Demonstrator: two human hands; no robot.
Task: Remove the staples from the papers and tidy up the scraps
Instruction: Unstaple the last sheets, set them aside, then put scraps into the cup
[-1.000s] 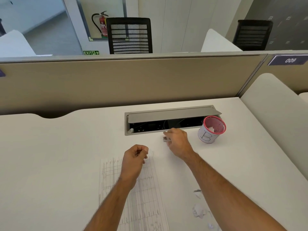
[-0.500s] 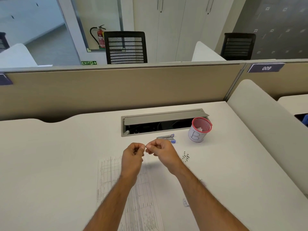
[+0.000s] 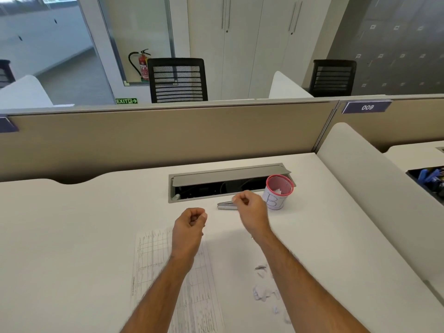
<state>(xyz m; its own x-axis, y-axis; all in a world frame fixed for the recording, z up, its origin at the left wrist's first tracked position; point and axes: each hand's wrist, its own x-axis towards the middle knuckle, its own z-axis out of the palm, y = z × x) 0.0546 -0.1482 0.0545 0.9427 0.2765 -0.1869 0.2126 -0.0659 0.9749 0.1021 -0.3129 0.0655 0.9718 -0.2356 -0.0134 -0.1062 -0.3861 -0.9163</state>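
Observation:
A printed paper form [image 3: 168, 272] lies flat on the white desk [image 3: 72, 236], partly under my left forearm. My left hand [image 3: 191, 222] hovers over the form's top edge, curled into a fist. My right hand [image 3: 252, 207] is farther right with fingertips pinched together; whatever may be between them is too small to see. Just left of it lies a metal staple remover [image 3: 224, 205]. A red mesh cup [image 3: 278, 191] marked "B" stands right behind that hand, with a white scrap inside. Torn paper scraps [image 3: 262, 292] lie near my right forearm.
An open cable hatch [image 3: 225, 181] is set in the desk behind the cup. A beige partition [image 3: 168, 135] closes the far edge and a white divider [image 3: 374, 188] runs along the right. A tray of pens [image 3: 430, 176] sits beyond the divider.
A second ago my right hand was at the staple remover. It then met my left hand, fingertips together over the form, and has now moved away up and right beside the cup.

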